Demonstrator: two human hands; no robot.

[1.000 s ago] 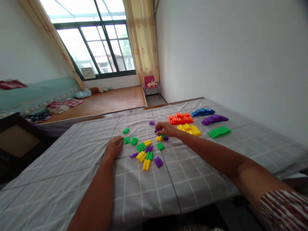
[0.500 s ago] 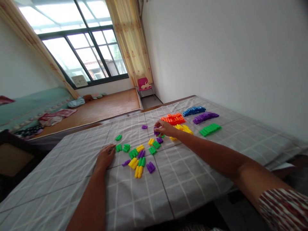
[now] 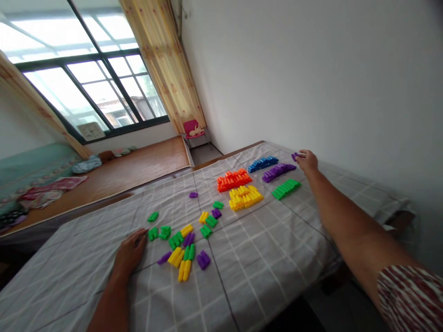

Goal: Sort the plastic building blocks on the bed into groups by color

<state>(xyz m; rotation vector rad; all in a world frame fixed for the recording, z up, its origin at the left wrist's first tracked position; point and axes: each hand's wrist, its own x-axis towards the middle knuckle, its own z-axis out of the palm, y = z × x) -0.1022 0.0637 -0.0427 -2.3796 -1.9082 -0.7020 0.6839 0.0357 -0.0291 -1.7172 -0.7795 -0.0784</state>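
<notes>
My right hand (image 3: 309, 161) pinches a purple plastic building block (image 3: 295, 157) between thumb and fingertips. It is held just past the far right end of the row of purple blocks (image 3: 278, 172). My left hand (image 3: 130, 249) rests on the cloth with its fingers loosely stretched out, holding nothing. Beside its fingertips lies a green block (image 3: 152, 234). Loose green, yellow and purple blocks are scattered between my hands, among them a yellow block (image 3: 184, 270) and a purple block (image 3: 203, 260).
Sorted groups of orange blocks (image 3: 234, 180), yellow blocks (image 3: 245, 198), blue blocks (image 3: 263, 164) and green blocks (image 3: 286, 189) lie on the checked grey cloth (image 3: 256, 258). A white wall (image 3: 297, 74) rises beyond the table. A pink chair (image 3: 191, 127) stands farther back.
My right hand has carried the purple block from the scattered pieces to the far right, by the purple row. My left hand stays beside the green block. The camera view has shifted right.
</notes>
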